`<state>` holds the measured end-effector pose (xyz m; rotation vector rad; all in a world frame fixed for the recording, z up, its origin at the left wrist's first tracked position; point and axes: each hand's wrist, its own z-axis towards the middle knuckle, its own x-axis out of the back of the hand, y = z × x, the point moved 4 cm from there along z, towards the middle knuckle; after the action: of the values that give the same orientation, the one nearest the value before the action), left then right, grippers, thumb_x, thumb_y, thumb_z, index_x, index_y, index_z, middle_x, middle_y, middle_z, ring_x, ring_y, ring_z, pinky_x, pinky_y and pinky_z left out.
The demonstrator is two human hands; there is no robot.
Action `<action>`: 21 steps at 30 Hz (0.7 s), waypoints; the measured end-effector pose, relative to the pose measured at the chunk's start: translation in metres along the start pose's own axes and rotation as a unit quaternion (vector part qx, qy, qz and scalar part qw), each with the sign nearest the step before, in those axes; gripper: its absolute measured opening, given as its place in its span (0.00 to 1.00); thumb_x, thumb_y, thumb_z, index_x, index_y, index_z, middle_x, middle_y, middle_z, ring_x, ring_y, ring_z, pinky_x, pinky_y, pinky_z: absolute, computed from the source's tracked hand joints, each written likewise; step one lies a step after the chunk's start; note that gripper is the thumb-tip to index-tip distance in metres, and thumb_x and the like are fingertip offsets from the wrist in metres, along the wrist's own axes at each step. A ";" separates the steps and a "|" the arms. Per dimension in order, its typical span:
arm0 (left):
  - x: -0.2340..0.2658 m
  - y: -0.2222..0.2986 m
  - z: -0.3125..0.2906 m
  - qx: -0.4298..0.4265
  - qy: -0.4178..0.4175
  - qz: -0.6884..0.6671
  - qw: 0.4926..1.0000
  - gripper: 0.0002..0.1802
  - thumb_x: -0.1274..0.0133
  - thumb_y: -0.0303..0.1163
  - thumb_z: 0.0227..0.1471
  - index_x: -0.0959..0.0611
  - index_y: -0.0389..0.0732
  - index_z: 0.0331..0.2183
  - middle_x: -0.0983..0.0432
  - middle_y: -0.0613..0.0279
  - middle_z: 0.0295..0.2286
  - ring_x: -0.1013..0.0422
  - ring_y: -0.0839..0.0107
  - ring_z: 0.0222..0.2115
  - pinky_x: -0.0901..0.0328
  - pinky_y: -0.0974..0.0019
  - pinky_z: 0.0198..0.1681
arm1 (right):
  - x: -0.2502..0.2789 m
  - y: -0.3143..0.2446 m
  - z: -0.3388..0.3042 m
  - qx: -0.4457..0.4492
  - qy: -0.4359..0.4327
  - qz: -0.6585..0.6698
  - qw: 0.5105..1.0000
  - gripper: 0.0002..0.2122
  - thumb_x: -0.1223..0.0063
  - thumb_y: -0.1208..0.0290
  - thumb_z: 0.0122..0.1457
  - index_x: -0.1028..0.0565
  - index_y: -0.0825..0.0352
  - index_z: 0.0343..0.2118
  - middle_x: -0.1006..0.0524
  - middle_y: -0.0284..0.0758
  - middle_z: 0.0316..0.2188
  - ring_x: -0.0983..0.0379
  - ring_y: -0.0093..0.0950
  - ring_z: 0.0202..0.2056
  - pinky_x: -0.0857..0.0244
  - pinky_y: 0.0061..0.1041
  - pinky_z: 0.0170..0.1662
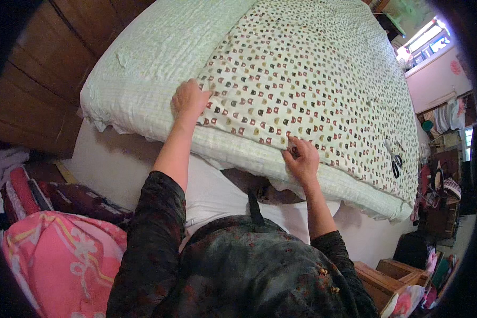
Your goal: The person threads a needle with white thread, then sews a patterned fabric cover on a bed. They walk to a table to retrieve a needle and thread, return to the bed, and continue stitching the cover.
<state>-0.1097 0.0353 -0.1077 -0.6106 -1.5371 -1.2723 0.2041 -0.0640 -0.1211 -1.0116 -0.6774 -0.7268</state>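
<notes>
A white cloth printed with small red, black and tan animal heads (302,79) lies over a pale green-white quilt (143,69) on the bed. At the cloth's left corner my left hand (190,99) is closed, its fingertips gripping the edge. Farther right along the near edge, my right hand (303,161) has its thumb and forefinger bent together on the same cloth. Its other fingers curl under, and I cannot make out anything small between them. Black-handled scissors (397,165) rest on the cloth to the right of my right hand.
Brown wooden panelling (53,63) stands left of the bed. A pink patterned blanket (69,259) is heaped at lower left beside folded dark textiles (85,199). A wooden stool or frame (384,281) sits at lower right. Shelves with clutter (445,180) line the far right, below a bright window (429,40).
</notes>
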 end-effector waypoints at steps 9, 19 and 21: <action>0.010 0.000 0.008 0.005 -0.097 -0.114 0.989 0.22 0.41 0.41 0.27 0.23 0.36 0.28 0.27 0.46 0.27 0.30 0.56 0.32 0.36 0.60 0.34 | 0.002 -0.001 0.004 0.017 -0.001 -0.009 1.000 0.15 0.44 0.69 0.35 0.27 0.62 0.31 0.31 0.33 0.17 0.34 0.32 0.23 0.40 0.30 0.28; 0.000 0.041 -0.011 -0.273 0.020 0.121 0.954 0.39 0.47 0.45 0.39 0.42 0.40 0.51 0.52 0.54 0.53 0.57 0.64 0.55 0.62 0.53 0.55 | 0.001 -0.001 0.003 0.008 -0.008 0.003 1.000 0.15 0.44 0.70 0.35 0.27 0.62 0.31 0.30 0.33 0.18 0.33 0.31 0.23 0.40 0.29 0.28; -0.026 0.039 -0.017 -0.258 -0.050 0.104 0.959 0.39 0.53 0.48 0.43 0.45 0.40 0.52 0.57 0.55 0.54 0.61 0.65 0.56 0.66 0.53 0.56 | 0.004 -0.003 0.004 0.000 -0.011 0.025 1.000 0.15 0.44 0.71 0.35 0.27 0.62 0.31 0.31 0.33 0.18 0.33 0.32 0.23 0.40 0.29 0.28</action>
<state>-0.0605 0.0378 -0.1160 -1.1553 -1.1760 -1.5005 0.2036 -0.0620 -0.1151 -1.0342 -0.6696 -0.6734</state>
